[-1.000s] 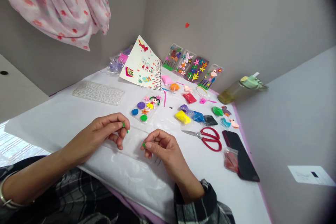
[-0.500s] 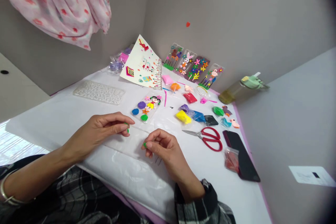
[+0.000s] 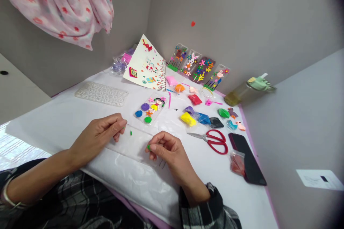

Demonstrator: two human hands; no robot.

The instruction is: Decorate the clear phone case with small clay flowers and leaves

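Observation:
My left hand [image 3: 103, 132] is closed in a pinch, with a tiny bit of green showing at the fingertips; the rest is hidden. Just right of it, a small green clay piece [image 3: 131, 133] lies on a clear sheet [image 3: 126, 148]. Between thumb and index finger, my right hand [image 3: 165, 146] pinches green clay [image 3: 148, 147] above the sheet's right part. Beyond both hands lies a clear phone case [image 3: 141, 117] decorated with a clay girl figure, flowers and purple, blue and green rounds.
Red-handled scissors [image 3: 216, 141], a black phone [image 3: 248, 161] and a yellow clay packet [image 3: 188, 119] lie on the right. A textured clear case [image 3: 101, 94] is at the left. Decorated cases [image 3: 190, 62] and a bottle [image 3: 242, 93] are at the back.
My left hand has drawn back to the left, its fingers closing together. The small green piece, earlier at its fingertips, now lies apart from it on the sheet. My right hand has barely moved.

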